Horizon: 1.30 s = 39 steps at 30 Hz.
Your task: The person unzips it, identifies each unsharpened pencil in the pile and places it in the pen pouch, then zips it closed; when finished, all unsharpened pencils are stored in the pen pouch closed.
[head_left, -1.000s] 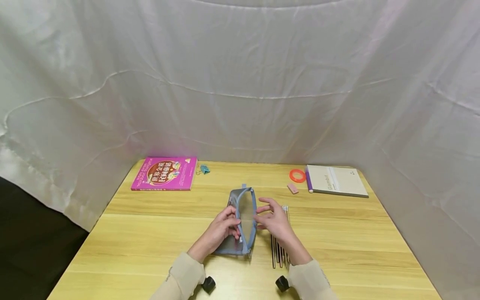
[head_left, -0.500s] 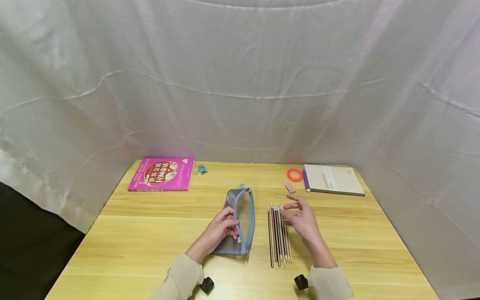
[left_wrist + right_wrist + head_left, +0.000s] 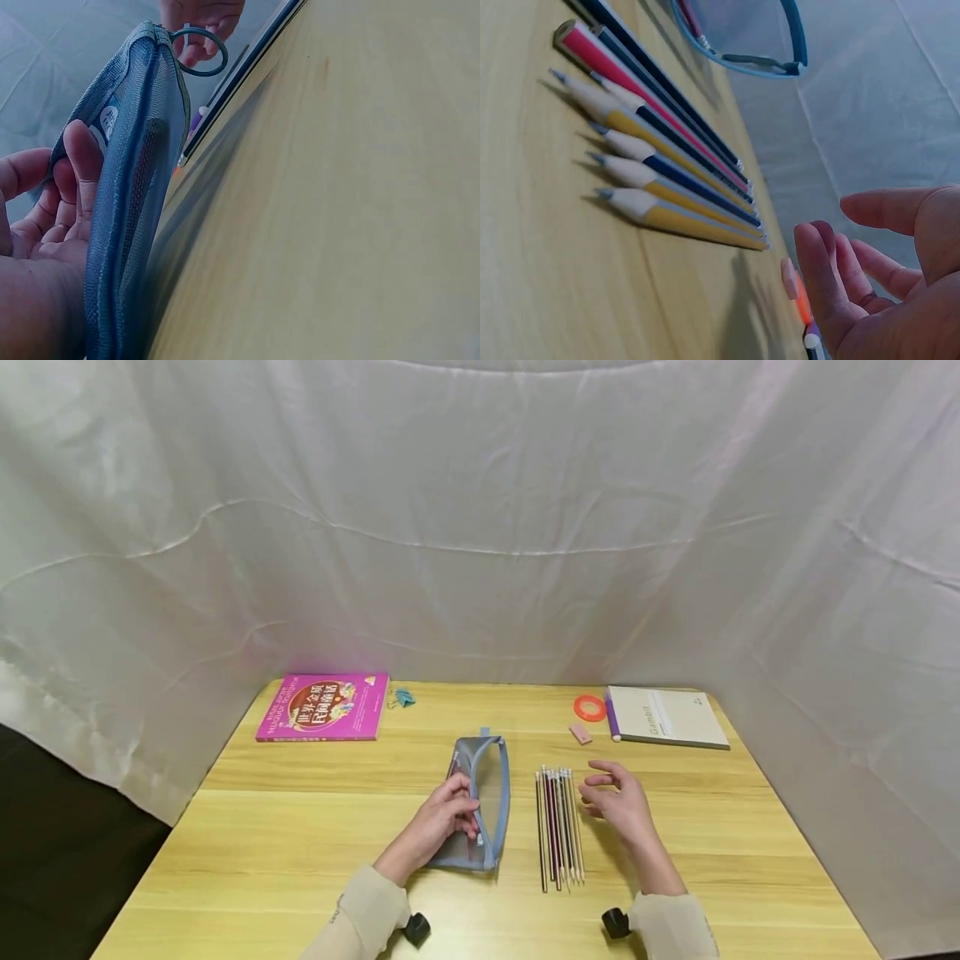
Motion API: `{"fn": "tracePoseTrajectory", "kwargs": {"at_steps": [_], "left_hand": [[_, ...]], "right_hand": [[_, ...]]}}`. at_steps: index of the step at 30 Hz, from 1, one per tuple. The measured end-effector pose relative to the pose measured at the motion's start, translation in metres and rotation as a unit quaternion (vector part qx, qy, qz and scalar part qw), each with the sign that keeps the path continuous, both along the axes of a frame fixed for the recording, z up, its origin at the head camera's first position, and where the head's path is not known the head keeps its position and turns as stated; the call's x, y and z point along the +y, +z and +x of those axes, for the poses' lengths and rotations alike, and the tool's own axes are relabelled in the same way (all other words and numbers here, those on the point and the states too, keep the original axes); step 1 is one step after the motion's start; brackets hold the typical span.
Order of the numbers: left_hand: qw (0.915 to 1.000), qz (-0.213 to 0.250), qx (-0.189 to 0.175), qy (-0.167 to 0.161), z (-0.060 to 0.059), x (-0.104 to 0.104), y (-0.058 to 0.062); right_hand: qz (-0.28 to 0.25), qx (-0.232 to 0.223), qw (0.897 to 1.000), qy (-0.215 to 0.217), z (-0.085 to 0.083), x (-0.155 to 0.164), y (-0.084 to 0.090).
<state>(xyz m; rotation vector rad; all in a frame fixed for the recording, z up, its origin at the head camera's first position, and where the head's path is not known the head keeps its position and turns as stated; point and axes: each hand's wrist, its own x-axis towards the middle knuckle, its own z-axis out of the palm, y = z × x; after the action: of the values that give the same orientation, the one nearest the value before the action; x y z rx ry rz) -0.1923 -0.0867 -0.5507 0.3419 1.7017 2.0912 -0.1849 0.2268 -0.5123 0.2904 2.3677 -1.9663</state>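
A blue-grey mesh pencil pouch (image 3: 491,852) stands unzipped at the middle of the table, its mouth gaping to the right. My left hand (image 3: 438,818) grips the left side of that mouth between thumb and fingers; the left wrist view shows the same hand (image 3: 64,202) at the mesh. Something slim and reddish shows through the mesh inside. Right of the pouch lies a row of several pencils (image 3: 558,831), side by side, points toward me. Just right of them hovers my right hand (image 3: 618,802), fingers loosely bent and apart from the pencils, holding nothing in the right wrist view.
Beyond the pencils lie a pink eraser (image 3: 581,734) and an orange tape ring (image 3: 590,708). A purple marker (image 3: 612,717) rests along a notebook (image 3: 671,718) at back right. Back left are a pink book (image 3: 326,706) and teal binder clips (image 3: 405,697). Grey curtains (image 3: 480,568) enclose the table.
My right hand has left the pouch's mouth and moved right, across and past the pencils, uncovering them. My left hand keeps its grip on the pouch.
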Motion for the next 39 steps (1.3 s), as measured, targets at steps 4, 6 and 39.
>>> {"fn": "tracePoseTrajectory", "kwargs": {"at_steps": [4, 6, 39], "left_hand": [[1.0, 0.002, -0.002, 0.0, 0.0, 0.001, 0.001], [1.0, 0.003, -0.002, 0.0, 0.0, 0.001, 0.001], [0.9999, 0.009, -0.01, 0.001, -0.003, 0.004, -0.002]], "right_hand": [[0.006, -0.01, 1.0, -0.005, -0.002, 0.001, -0.005], [0.008, -0.02, 1.0, -0.005, -0.002, 0.0, -0.007], [0.103, -0.035, 0.994, 0.01, -0.008, -0.004, -0.027]]}}
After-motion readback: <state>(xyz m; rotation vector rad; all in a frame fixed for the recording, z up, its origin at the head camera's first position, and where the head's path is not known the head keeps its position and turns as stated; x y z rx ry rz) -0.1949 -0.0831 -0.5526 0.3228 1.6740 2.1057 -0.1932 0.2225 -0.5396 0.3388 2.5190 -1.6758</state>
